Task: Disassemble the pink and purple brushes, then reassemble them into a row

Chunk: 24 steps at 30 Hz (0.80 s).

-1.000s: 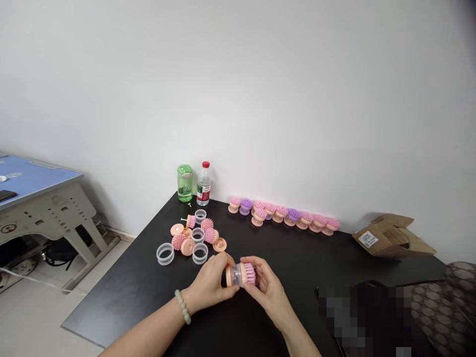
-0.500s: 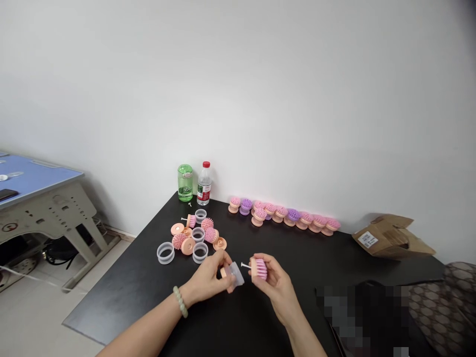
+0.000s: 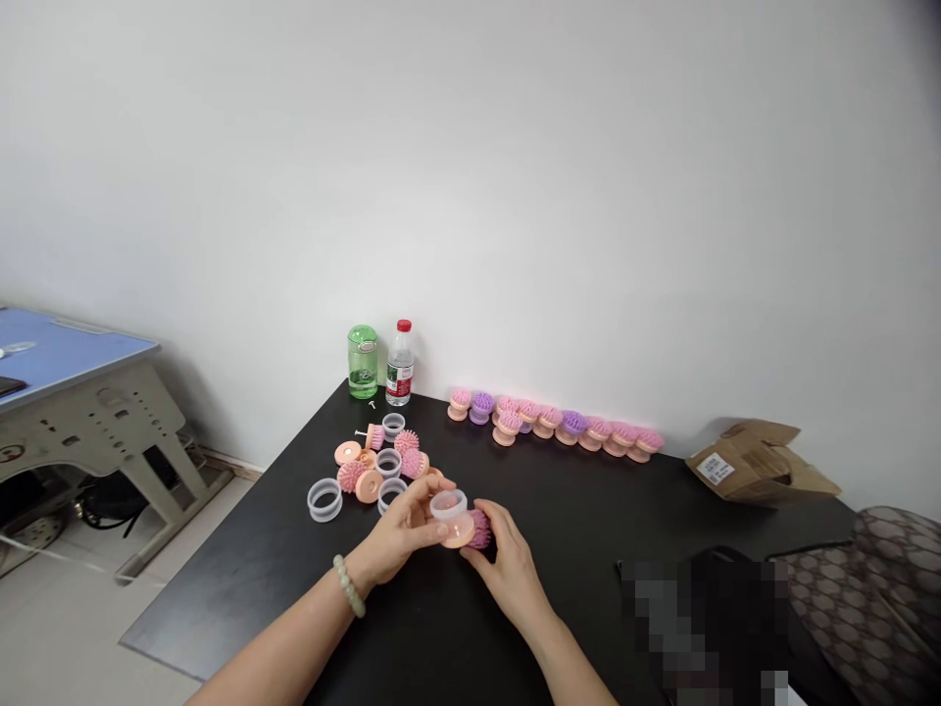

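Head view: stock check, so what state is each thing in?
Pink brush: clear sleeve on peach base
Left hand: gripping brush
Right hand: cupping bristles
Loose brush parts: scattered, unassembled
Row of brushes: standing, assembled
Water bottle: upright, red-capped
Green bottle: upright, part-filled
Cardboard box: flaps open

Head-worn view, forward, somewhat downward

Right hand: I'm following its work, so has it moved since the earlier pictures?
Yes. The right hand, on the pink brush head, has moved left, toward the left hand and the loose brush parts, judged against the water bottle by the wall.
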Motion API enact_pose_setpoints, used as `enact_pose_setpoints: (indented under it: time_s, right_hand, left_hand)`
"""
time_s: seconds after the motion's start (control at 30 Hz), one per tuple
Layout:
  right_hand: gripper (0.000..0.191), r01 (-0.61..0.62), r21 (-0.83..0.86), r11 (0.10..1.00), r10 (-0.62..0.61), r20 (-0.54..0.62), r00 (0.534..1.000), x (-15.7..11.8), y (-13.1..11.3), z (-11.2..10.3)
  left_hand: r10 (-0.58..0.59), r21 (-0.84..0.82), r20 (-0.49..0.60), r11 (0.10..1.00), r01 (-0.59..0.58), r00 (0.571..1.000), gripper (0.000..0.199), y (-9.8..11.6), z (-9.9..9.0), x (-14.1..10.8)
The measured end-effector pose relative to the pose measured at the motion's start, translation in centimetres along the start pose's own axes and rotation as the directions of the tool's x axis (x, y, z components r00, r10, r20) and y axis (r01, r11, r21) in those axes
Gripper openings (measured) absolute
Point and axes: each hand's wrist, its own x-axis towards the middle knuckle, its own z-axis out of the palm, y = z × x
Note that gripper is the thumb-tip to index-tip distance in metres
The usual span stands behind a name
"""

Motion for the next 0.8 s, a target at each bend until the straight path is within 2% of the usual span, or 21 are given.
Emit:
enact_pose_setpoints:
  time_s: [0.13,0.27,0.4,0.5,0.57,0.7,0.8]
  right_hand:
    - [0.059,0.114,-0.041,0.993,-0.116,-0.053,0.992,-0.2,-0.7,-0.6]
    - [0.049,0.246,-0.001,0.969,-0.245,-0.074,0.967,-0.3,-1.8,-1.5]
    - [0.034,0.188,0.021,0.982,-0.187,-0.063,0.980,-0.4,-3.1,-1.8]
    - [0.023,0.116,0.057,0.992,-0.116,-0.001,0.993,-0.3,-3.7,-2.2]
    - [0.021,0.094,0.108,0.990,-0.100,0.053,0.994,-0.2,-3.9,-2.4]
    - [0.030,0.099,0.185,0.978,-0.117,0.088,0.989,-0.1,-3.9,-2.7]
    - [0.032,0.105,0.219,0.970,-0.129,0.095,0.987,-0.1,-3.9,-2.7]
  left_hand:
    - [0.058,0.013,-0.034,0.998,-0.057,0.998,0.050,0.0,0.3,0.1]
    - [0.074,0.133,0.004,0.988,-0.074,0.997,0.059,-0.5,0.3,0.0]
    - [0.095,0.329,0.067,0.938,-0.112,0.993,0.054,-0.7,0.5,-0.3]
    - [0.104,0.587,0.041,0.802,-0.108,0.994,0.043,-0.4,0.9,-0.5]
    - [0.096,0.695,0.034,0.713,-0.093,0.995,0.036,-0.1,1.1,-0.6]
    - [0.108,0.702,0.062,0.702,-0.120,0.992,0.035,0.0,1.2,-0.7]
    - [0.112,0.705,0.042,0.701,-0.109,0.993,0.035,-0.4,1.4,-0.7]
